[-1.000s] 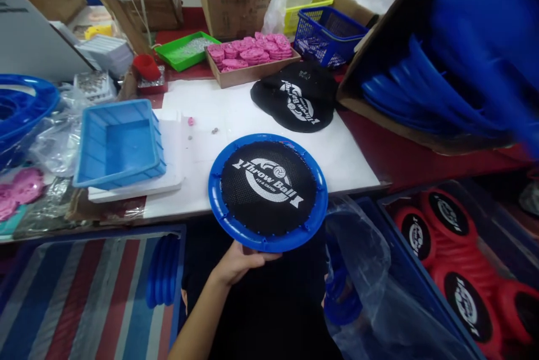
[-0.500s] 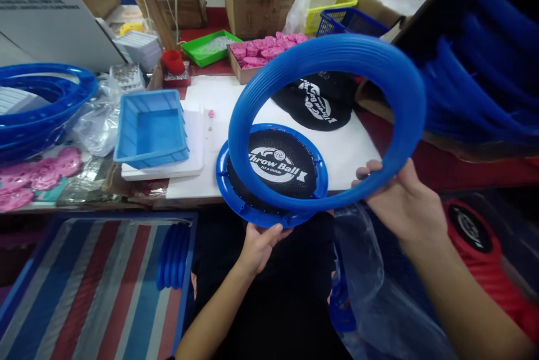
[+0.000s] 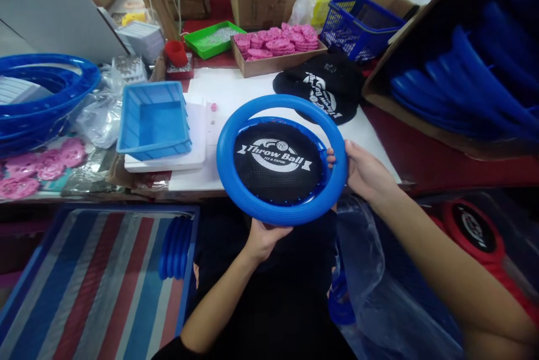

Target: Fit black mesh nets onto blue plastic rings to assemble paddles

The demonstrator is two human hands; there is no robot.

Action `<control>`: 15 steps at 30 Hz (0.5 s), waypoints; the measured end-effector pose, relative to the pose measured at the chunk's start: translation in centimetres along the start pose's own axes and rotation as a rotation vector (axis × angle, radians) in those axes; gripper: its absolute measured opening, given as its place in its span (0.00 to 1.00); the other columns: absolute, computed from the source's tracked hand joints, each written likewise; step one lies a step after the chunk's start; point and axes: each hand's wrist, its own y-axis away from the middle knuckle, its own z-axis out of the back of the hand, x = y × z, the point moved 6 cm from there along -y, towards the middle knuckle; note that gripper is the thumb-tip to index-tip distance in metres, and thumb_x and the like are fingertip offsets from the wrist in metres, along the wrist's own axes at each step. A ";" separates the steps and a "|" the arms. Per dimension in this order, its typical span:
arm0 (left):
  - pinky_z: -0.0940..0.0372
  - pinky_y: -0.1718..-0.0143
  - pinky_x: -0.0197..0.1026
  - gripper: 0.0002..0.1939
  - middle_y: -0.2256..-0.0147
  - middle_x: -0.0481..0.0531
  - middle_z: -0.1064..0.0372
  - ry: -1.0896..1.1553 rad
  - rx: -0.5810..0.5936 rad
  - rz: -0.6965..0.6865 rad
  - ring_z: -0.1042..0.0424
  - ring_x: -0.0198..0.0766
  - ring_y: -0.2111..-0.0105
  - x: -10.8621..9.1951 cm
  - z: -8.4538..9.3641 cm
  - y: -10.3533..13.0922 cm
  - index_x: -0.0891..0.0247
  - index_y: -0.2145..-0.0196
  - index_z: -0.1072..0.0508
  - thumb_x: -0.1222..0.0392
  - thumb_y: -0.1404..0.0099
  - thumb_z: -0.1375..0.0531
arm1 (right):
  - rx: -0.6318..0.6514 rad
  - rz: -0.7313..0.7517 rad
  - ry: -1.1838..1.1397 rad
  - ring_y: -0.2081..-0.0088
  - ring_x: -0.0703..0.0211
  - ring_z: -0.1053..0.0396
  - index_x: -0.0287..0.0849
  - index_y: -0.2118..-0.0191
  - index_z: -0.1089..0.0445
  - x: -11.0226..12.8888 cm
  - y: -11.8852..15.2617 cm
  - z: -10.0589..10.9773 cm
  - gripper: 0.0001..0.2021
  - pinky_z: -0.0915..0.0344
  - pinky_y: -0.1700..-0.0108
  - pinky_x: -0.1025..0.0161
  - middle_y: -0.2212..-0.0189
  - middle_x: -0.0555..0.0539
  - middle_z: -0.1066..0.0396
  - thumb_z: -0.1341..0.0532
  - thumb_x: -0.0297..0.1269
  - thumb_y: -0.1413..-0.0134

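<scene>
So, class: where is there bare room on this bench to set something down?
Mostly bare: the white sheet between light-blue bin, cardboard tray and ribbed blue ring, bar small bits; the red tabletop to its right, before the tilted carton. Crowded: the left end, with blue rings and pink pieces; the back, with green tray and blue basket.

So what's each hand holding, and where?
The right hand grips the ribbed blue ring by its right side. The left hand seems to hold the Throw Ball disc by its near edge.
</scene>
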 end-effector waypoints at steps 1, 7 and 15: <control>0.30 0.37 0.69 0.35 0.60 0.53 0.19 0.001 0.018 0.004 0.19 0.52 0.54 -0.1 0.0 0.0 0.63 0.52 0.22 0.60 0.56 0.17 | -0.011 0.012 0.029 0.67 0.57 0.26 0.48 0.60 0.25 0.1 -0.1 -0.1 0.13 0.22 0.67 0.63 0.64 0.46 0.24 0.34 0.52 0.33; 0.26 0.43 0.69 0.35 0.57 0.56 0.18 0.035 0.042 0.037 0.19 0.54 0.54 -1.2 -0.2 0.1 0.64 0.52 0.22 0.58 0.56 0.16 | -0.073 0.003 0.210 0.68 0.54 0.27 0.46 0.63 0.21 0.8 0.0 0.7 0.14 0.24 0.71 0.63 0.66 0.43 0.23 0.31 0.52 0.38; 0.30 0.37 0.71 0.38 0.56 0.56 0.18 -0.019 0.009 0.032 0.21 0.60 0.47 -1.3 0.3 -0.1 0.63 0.48 0.21 0.59 0.56 0.16 | -0.059 0.598 1.046 0.57 0.41 0.23 0.49 0.49 0.20 3.6 1.9 1.7 0.16 0.23 0.55 0.42 0.53 0.38 0.24 0.37 0.51 0.34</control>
